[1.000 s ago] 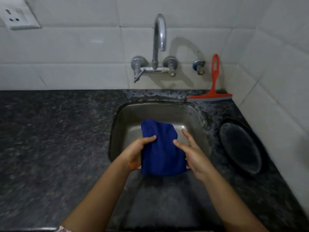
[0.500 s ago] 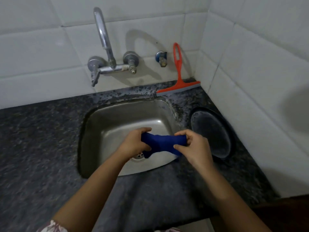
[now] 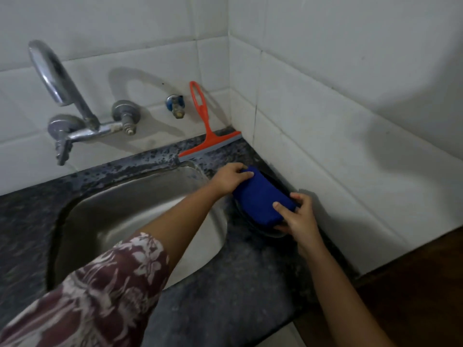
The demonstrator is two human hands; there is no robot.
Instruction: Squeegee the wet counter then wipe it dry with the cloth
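Observation:
A folded blue cloth (image 3: 261,199) lies on a dark round plate (image 3: 269,232) on the black speckled counter (image 3: 240,279), to the right of the sink. My left hand (image 3: 231,179) grips the cloth's far end. At the near end my right hand (image 3: 299,216) holds it too. An orange squeegee (image 3: 204,131) leans against the tiled back wall in the corner, its blade resting on the counter, untouched.
A steel sink (image 3: 130,221) is set into the counter on the left, with a chrome tap (image 3: 72,106) on the wall above it. White tiled walls close the back and right sides. A small blue valve (image 3: 175,105) sticks out beside the squeegee handle.
Both hands carried the blue cloth from over the sink to the right, onto the dark plate. The cloth went from hanging open, to twisted, to a folded block. The view swung right.

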